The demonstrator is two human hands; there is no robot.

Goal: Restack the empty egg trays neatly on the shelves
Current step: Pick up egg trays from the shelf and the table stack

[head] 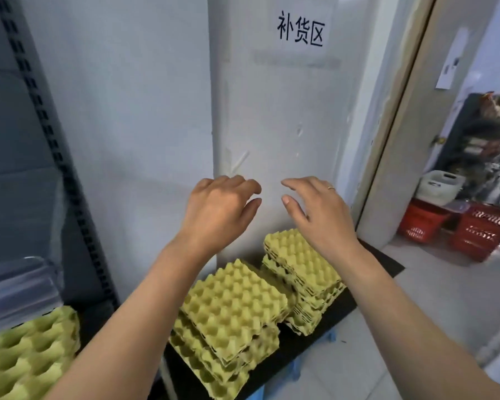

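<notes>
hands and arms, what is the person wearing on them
No gloves on the left hand or right hand; the left forearm and right forearm are bare, no sleeves in view. A thin gold-coloured ring sits on one right-hand finger.

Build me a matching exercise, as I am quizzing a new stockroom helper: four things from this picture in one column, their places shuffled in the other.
Things
1. paper sign
2. red baskets
3. middle egg tray stack
4. right hand

Places
A. on the floor beyond the door frame
B. in the air, holding nothing, a ring on one finger
C. on the black platform by the wall
D. high on the white wall

Pairs: 1-D, 2-A, 3-C, 4-B
</notes>
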